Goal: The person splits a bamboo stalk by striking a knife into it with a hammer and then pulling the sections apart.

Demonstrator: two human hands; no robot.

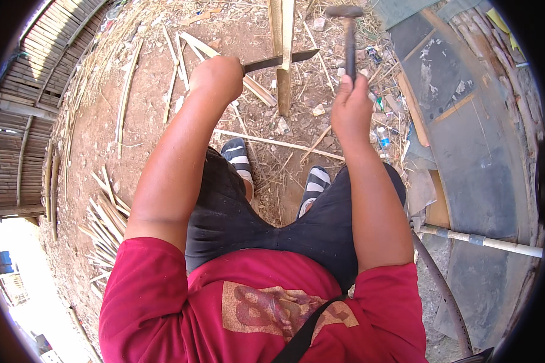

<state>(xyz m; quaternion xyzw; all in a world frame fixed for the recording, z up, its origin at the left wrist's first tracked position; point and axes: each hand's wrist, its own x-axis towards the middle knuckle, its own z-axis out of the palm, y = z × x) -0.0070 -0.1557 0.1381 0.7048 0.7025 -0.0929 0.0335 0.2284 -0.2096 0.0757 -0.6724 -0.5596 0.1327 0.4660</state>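
My left hand [219, 78] is closed round the handle of a long dark knife [278, 61]. Its blade points right and lies across a bamboo pole [283, 91] that is split lengthwise, its halves parted above the blade. In my right hand [352, 109] is a hammer [350, 45], gripped by its dark handle, with the metal head up and to the right of the pole. The hammer head is apart from the knife. My fingers on the knife handle are mostly hidden behind the back of my hand.
Split bamboo strips [129, 91] lie scattered on the dirt ground, with a pile of strips [106, 224] at the left. Dark panels [442, 78] stand along the right, near a pale pole [496, 244]. A slatted bamboo wall [18, 139] rises at the left. My sandalled feet [238, 158] are below the bamboo.
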